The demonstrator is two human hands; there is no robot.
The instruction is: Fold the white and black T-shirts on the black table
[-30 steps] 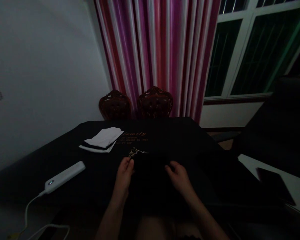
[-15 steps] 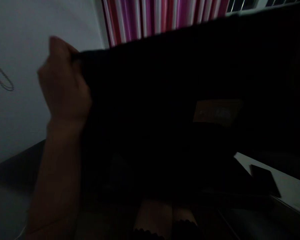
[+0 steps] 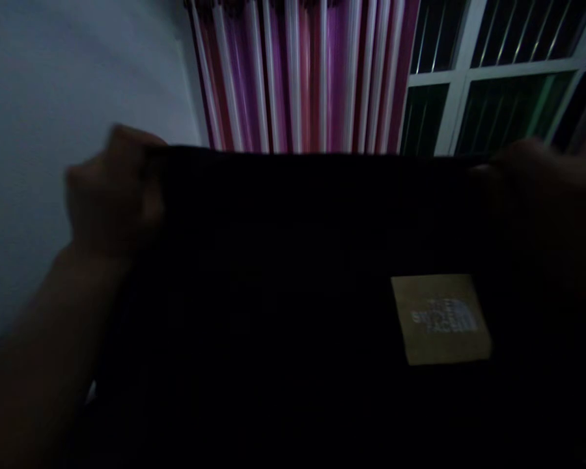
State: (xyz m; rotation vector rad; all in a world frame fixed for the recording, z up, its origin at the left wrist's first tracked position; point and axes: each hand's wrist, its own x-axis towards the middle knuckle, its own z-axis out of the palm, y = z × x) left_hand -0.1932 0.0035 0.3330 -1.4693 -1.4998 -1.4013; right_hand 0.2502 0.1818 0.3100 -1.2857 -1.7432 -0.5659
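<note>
A black cloth garment (image 3: 283, 260) is stretched upright in front of me and fills most of the view. On its lower right is a tan patch (image 3: 442, 348) with pale lettering and a logo. My left hand (image 3: 112, 195) is closed on the garment's top left corner, thumb and fingers around the edge. At the top right, my right hand (image 3: 532, 189) grips the same edge, dim and blurred. Between the two hands the top edge runs almost level. Too dark to tell are the garment's folds and exact kind.
Striped pink, purple and white curtains (image 3: 303, 78) hang behind the garment. A white-framed window (image 3: 461, 75) with bars stands to their right. A pale wall (image 3: 43, 85) rises on the left. Whatever lies below is hidden by the cloth.
The garment's top edge has gone from sloping up to the right to nearly level. Its patch now shows whole. My right hand has become visible, and the white surface at lower right is now covered.
</note>
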